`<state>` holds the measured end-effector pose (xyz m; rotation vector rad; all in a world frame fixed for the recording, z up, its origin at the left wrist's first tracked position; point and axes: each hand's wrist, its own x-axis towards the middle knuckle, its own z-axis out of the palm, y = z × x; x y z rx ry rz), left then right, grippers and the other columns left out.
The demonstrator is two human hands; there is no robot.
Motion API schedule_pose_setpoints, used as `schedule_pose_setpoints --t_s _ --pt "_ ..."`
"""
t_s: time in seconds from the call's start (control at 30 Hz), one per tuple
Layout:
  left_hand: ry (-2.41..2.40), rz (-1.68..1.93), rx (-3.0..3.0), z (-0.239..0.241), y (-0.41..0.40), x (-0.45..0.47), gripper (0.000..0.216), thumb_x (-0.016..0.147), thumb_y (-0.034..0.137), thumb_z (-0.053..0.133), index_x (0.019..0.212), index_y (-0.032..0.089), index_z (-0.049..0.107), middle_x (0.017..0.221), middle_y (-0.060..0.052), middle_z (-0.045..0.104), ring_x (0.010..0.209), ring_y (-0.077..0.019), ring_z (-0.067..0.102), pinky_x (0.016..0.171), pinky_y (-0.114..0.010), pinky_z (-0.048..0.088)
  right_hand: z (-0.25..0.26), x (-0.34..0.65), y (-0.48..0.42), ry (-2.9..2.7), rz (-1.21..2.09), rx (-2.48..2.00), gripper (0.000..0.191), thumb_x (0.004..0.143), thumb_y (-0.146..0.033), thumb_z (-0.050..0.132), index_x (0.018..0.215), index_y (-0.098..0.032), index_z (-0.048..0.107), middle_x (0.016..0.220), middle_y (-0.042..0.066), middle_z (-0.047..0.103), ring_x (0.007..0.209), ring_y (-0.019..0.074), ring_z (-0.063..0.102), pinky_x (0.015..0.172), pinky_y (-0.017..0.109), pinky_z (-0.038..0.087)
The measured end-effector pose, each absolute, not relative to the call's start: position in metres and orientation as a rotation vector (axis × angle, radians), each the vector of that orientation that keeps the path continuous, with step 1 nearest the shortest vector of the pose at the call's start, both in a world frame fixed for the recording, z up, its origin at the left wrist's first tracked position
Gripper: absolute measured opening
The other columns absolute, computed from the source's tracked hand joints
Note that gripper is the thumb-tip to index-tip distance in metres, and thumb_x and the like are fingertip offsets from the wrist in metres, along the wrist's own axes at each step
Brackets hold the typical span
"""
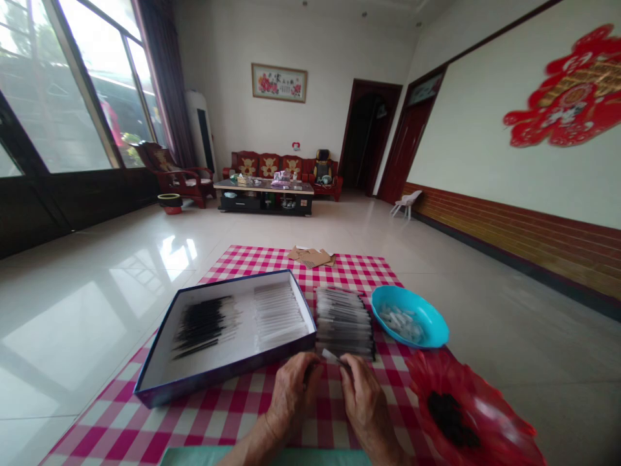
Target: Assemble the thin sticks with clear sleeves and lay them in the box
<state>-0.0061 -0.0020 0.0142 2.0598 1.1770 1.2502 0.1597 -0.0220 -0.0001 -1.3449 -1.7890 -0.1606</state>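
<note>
My left hand [291,391] and my right hand [363,398] meet over a red-and-white checked cloth [233,414]. Between their pinched fingers is a thin pale pen part [330,356]; the left hand also grips a dark slender piece. Just beyond the fingertips lies a stack of dark pen barrels [344,320]. A shallow blue-rimmed box [218,378] to the left holds rows of black and clear pen parts. A blue bowl [429,323] with small pale pieces sits right of the stack. A red plastic bag [485,421] with small black bits lies at the near right.
Cardboard scraps [313,257] lie at the cloth's far edge. Shiny tiled floor surrounds the cloth. A dark coffee table [264,194], red sofa [281,165] and armchair [179,178] stand at the far wall; a small white chair [406,204] is near the doors on the right.
</note>
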Motion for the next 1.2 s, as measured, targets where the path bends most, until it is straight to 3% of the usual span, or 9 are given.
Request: schedule_pose_setpoints --t_s 0.17,0.23,0.33,0.47,0.6,0.7,0.87,1.0,1.2 --pt "1.079 1.293 1.844 0.009 0.0 -0.004 0.04 0.084 0.031 0.054 0.121 0.017 0.05 0.076 -0.001 0.064 0.061 -0.0116 0.056 0.06 -0.022 0.045 0.012 0.152 -0.029 -1.831 -0.14 -1.17 0.025 0.089 -0.014 0.043 0.11 -0.021 0.055 0.097 0.008 0.067 0.091 0.02 0.064 0.078 0.031 0.053" --pt "1.011 1.257 1.758 0.009 0.002 -0.004 0.034 0.083 0.035 0.055 0.111 0.016 0.057 0.076 -0.001 0.064 0.061 -0.0111 0.055 0.059 -0.021 0.044 0.013 0.152 -0.031 -1.901 -0.122 -1.136 0.026 0.088 -0.013 0.045 0.109 -0.023 0.056 0.096 0.006 0.068 0.09 0.0201 0.064 0.078 0.033 0.053" --pt "0.939 1.218 1.619 0.009 0.005 -0.005 0.025 0.081 0.038 0.057 0.081 0.015 0.065 0.065 0.0 0.06 0.058 -0.0101 0.051 0.055 -0.019 0.041 0.011 0.156 -0.031 -1.911 -0.142 -1.189 0.025 0.086 -0.019 0.051 0.11 -0.023 0.057 0.097 0.006 0.068 0.092 0.0236 0.063 0.085 0.042 0.049" --pt "0.942 1.252 1.439 0.005 0.009 -0.009 0.027 0.081 0.04 0.058 0.077 0.014 0.061 0.054 0.004 0.049 0.05 -0.0073 0.041 0.048 -0.018 0.034 0.007 0.167 -0.026 -1.589 -0.049 -1.372 0.034 0.083 -0.035 0.055 0.113 -0.018 0.057 0.111 0.014 0.062 0.107 0.0304 0.055 0.092 0.051 0.043" --pt "0.981 1.298 1.42 0.001 0.011 -0.012 0.026 0.082 0.039 0.056 0.076 0.014 0.06 0.054 0.005 0.047 0.05 -0.007 0.04 0.048 -0.018 0.033 0.005 0.173 -0.026 -1.102 0.47 -1.474 0.04 0.087 -0.048 0.043 0.107 -0.017 0.059 0.101 0.012 0.065 0.089 0.0253 0.063 0.077 0.04 0.052" --pt "1.03 1.281 1.578 0.003 0.01 -0.013 0.022 0.084 0.036 0.054 0.078 0.016 0.06 0.056 0.004 0.051 0.052 -0.0083 0.045 0.05 -0.018 0.036 0.004 0.173 -0.027 -0.842 0.792 -1.385 0.043 0.081 -0.054 0.052 0.105 -0.019 0.059 0.096 0.007 0.066 0.078 0.0209 0.064 0.067 0.032 0.055" --pt "1.16 1.185 2.272 0.021 0.006 -0.016 0.014 0.087 0.026 0.05 0.089 0.021 0.063 0.077 -0.001 0.061 0.071 -0.0144 0.056 0.065 -0.024 0.042 0.006 0.171 -0.025 -0.687 0.917 -1.294 0.042 0.07 -0.054 0.066 0.092 -0.018 0.062 0.074 0.001 0.066 0.066 0.0172 0.062 0.059 0.026 0.053" --pt "1.319 1.042 2.649 0.031 0.0 -0.011 0.015 0.089 0.025 0.047 0.094 0.024 0.061 0.075 -0.002 0.06 0.072 -0.0186 0.054 0.068 -0.031 0.042 0.009 0.163 -0.026 -0.745 0.979 -1.34 0.038 0.066 -0.054 0.069 0.079 -0.019 0.064 0.06 -0.001 0.061 0.057 0.0154 0.058 0.052 0.024 0.05" --pt "1.314 1.024 2.696 0.022 -0.01 0.003 0.013 0.088 0.016 0.046 0.084 0.022 0.057 0.072 -0.001 0.057 0.067 -0.0174 0.051 0.063 -0.029 0.041 0.005 0.148 -0.025 -0.918 1.078 -1.333 0.04 0.064 -0.057 0.068 0.067 -0.018 0.062 0.053 -0.001 0.059 0.047 0.0134 0.052 0.044 0.022 0.043"
